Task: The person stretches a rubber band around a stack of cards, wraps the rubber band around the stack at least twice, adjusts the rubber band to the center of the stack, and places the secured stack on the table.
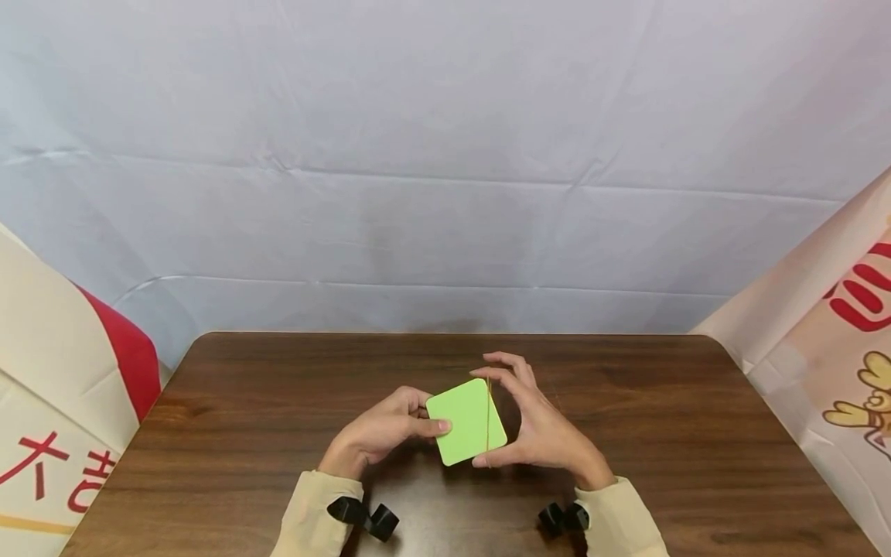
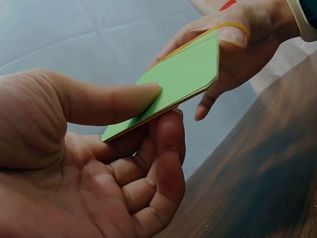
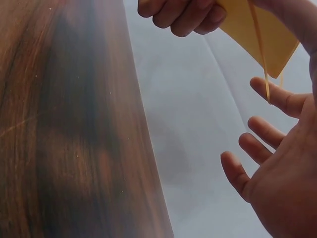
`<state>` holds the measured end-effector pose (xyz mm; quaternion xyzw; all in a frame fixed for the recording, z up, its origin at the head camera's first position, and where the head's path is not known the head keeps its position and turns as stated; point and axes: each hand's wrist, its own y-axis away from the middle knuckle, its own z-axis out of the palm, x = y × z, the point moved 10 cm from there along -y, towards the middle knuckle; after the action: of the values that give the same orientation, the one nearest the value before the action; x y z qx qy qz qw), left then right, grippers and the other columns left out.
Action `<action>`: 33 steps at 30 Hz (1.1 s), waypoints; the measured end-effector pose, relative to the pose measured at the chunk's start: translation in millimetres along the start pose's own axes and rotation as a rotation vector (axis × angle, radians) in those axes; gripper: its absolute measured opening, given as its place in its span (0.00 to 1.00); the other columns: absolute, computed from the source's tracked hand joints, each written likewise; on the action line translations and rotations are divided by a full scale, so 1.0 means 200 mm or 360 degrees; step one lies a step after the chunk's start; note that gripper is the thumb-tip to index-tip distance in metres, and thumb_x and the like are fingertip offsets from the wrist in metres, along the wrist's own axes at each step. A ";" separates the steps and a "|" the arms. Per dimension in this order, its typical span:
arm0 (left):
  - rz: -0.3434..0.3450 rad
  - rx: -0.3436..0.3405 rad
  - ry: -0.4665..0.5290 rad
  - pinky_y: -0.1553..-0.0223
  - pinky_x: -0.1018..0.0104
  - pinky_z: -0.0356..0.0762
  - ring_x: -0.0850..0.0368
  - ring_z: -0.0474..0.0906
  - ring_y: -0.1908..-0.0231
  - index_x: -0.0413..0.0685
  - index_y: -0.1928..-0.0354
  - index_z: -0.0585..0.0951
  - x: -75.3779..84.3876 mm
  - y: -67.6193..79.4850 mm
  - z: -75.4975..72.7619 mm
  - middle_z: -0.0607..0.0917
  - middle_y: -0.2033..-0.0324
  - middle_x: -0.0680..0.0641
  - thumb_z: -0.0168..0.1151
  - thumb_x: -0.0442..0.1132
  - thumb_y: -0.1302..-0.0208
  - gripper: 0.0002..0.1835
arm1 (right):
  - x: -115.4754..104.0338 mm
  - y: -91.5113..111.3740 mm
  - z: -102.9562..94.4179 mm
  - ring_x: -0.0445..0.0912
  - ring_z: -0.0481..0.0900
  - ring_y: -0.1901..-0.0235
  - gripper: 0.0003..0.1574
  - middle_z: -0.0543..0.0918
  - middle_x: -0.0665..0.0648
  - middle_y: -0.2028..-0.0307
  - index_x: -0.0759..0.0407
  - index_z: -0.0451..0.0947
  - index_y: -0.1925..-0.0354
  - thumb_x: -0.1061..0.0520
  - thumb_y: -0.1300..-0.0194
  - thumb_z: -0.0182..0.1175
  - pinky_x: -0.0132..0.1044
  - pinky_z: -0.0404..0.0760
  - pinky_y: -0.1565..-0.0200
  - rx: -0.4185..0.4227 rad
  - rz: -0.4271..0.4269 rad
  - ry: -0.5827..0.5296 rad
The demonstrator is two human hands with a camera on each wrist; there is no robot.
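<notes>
A thin stack of square cards (image 1: 461, 432) with rounded corners, green on top, is held over the table by my left hand (image 1: 390, 427). The left thumb presses on the green face and the fingers curl beneath it. In the right wrist view the underside of the stack (image 3: 278, 42) looks yellow. A yellow rubber band (image 1: 488, 422) runs across the right part of the cards. Thumb and index finger of my right hand (image 1: 550, 435) are spread at the cards' right side and hold the band (image 2: 237, 25) stretched between them; the other right fingers are extended.
A dark brown wooden table (image 1: 278, 371) lies under both hands. Behind it hangs a pale creased cloth (image 1: 445, 216). Printed cloths stand at the left (image 1: 76, 371) and right (image 1: 821, 348). Black wrist straps (image 1: 381, 523) sit on both light sleeves.
</notes>
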<state>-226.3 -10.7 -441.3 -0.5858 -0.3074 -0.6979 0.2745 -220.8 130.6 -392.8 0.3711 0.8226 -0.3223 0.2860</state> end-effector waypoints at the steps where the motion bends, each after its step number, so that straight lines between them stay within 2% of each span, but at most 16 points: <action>1: 0.0002 -0.0017 -0.0007 0.62 0.67 0.76 0.62 0.80 0.69 0.28 0.59 0.82 0.00 0.00 0.00 0.87 0.71 0.51 0.63 0.28 0.35 0.07 | 0.00 0.00 0.01 0.51 0.53 0.28 0.62 0.55 0.50 0.28 0.37 0.66 0.30 0.37 0.61 0.85 0.67 0.66 0.41 -0.0016 -0.0004 -0.0006; 7: 0.0018 -0.0119 -0.0035 0.61 0.65 0.78 0.61 0.83 0.68 0.24 0.58 0.81 0.01 0.01 0.03 0.88 0.71 0.51 0.62 0.28 0.34 0.09 | -0.05 0.00 0.03 0.52 0.53 0.28 0.63 0.55 0.50 0.28 0.40 0.64 0.30 0.38 0.60 0.85 0.64 0.69 0.41 -0.0096 -0.0070 0.0020; 16: 0.0089 -0.0253 -0.0024 0.59 0.67 0.77 0.63 0.83 0.67 0.18 0.56 0.78 0.03 0.02 0.05 0.88 0.70 0.52 0.62 0.28 0.32 0.13 | -0.09 0.00 0.06 0.54 0.55 0.29 0.62 0.56 0.51 0.28 0.42 0.66 0.33 0.44 0.64 0.87 0.56 0.71 0.40 -0.0151 -0.0112 -0.0020; 20: 0.0093 -0.0238 -0.0007 0.58 0.66 0.79 0.62 0.84 0.66 0.18 0.56 0.78 0.04 0.02 0.05 0.88 0.69 0.51 0.62 0.28 0.33 0.13 | -0.10 0.00 0.06 0.53 0.55 0.29 0.59 0.56 0.51 0.29 0.44 0.67 0.34 0.40 0.62 0.86 0.56 0.71 0.39 -0.0149 -0.0126 -0.0039; 27: 0.0068 -0.0142 0.0087 0.55 0.64 0.80 0.59 0.85 0.62 0.21 0.52 0.79 0.03 0.01 0.03 0.89 0.65 0.48 0.62 0.27 0.34 0.14 | -0.11 -0.01 0.03 0.50 0.54 0.29 0.57 0.58 0.50 0.29 0.42 0.67 0.36 0.38 0.60 0.85 0.58 0.69 0.39 -0.0097 -0.0133 -0.0075; 33: 0.0145 -0.0167 0.0068 0.54 0.64 0.80 0.60 0.85 0.62 0.18 0.51 0.77 0.05 0.01 0.04 0.89 0.65 0.49 0.61 0.27 0.33 0.15 | -0.12 -0.01 0.02 0.50 0.55 0.29 0.57 0.58 0.50 0.29 0.43 0.67 0.36 0.39 0.61 0.85 0.58 0.69 0.39 -0.0064 -0.0130 -0.0089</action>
<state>-221.7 -6.0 -429.5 -0.5977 -0.2375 -0.7121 0.2814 -207.1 116.1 -377.5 0.3222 0.8351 -0.3274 0.3027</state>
